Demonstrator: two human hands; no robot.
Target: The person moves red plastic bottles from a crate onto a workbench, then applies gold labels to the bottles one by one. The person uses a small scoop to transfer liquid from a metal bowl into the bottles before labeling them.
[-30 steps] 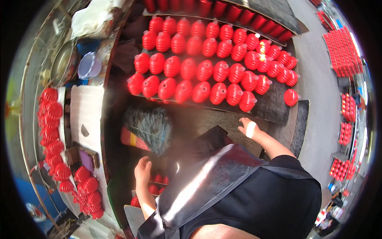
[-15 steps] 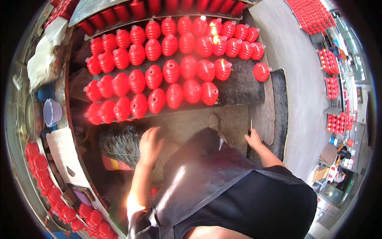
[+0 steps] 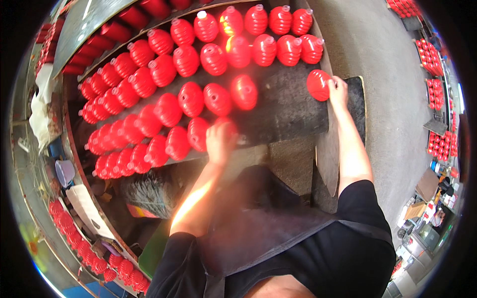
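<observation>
My right hand [image 3: 338, 93] pinches the neck end of a glossy red lantern-shaped bottle [image 3: 318, 85], which sits apart at the right end of the dark board. Somewhat blurred, my left hand [image 3: 218, 146] closes around another red ribbed bottle [image 3: 226, 127] at the right end of the nearest row, its fingers partly covering it. Beside it stands a red bottle [image 3: 198, 134]. In the two near rows some bottles, such as one red bottle [image 3: 217, 99], show a small dark hole facing me. Clear necks point away on the far rows' bottles [image 3: 256, 20].
The dark board [image 3: 285, 107] carries several rows of red bottles. At the left lie white cloth [image 3: 43, 111], a lavender bucket [image 3: 64, 173] and more red bottles [image 3: 74, 236]. Racks of red pieces [image 3: 442, 144] line the right side beyond the grey floor [image 3: 390, 124].
Both hands have moved forward and up: my left to the near row's end bottle, my right to the lone bottle. The view has shifted. The thin stick earlier at my right hand no longer shows.
</observation>
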